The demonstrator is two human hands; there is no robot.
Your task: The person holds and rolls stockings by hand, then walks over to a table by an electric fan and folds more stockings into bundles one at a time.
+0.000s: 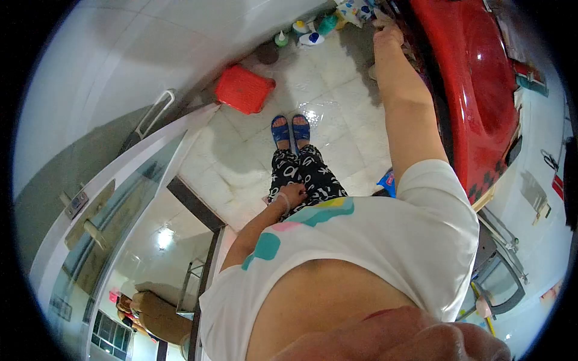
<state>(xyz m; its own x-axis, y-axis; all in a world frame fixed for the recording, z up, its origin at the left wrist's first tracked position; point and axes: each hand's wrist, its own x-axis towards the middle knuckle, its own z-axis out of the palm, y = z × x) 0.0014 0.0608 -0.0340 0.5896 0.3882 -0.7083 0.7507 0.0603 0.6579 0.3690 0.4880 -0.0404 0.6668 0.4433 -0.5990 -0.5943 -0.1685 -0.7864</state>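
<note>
My right arm reaches far forward along the red glossy surface [472, 78]. At its end my right hand [387, 31] has its fingers stretched out beside a patterned packet [355, 11] and dark items; whether it touches them is too small to tell. My left hand [293, 195] rests against the black-and-white patterned trousers [319, 175], its fingers curled in and their contents hidden. Several bottles stand on the floor by the wall, among them a green one [281, 39] and a white one with a blue cap [312, 39].
A red plastic stool [244, 89] stands on the wet tiled floor [241, 135] ahead of my feet in blue sandals [301, 127]. A blue packet [388, 182] lies right of my legs. Glass door panels [120, 210] are at the left, and a metal-framed chair [500, 283] at the right.
</note>
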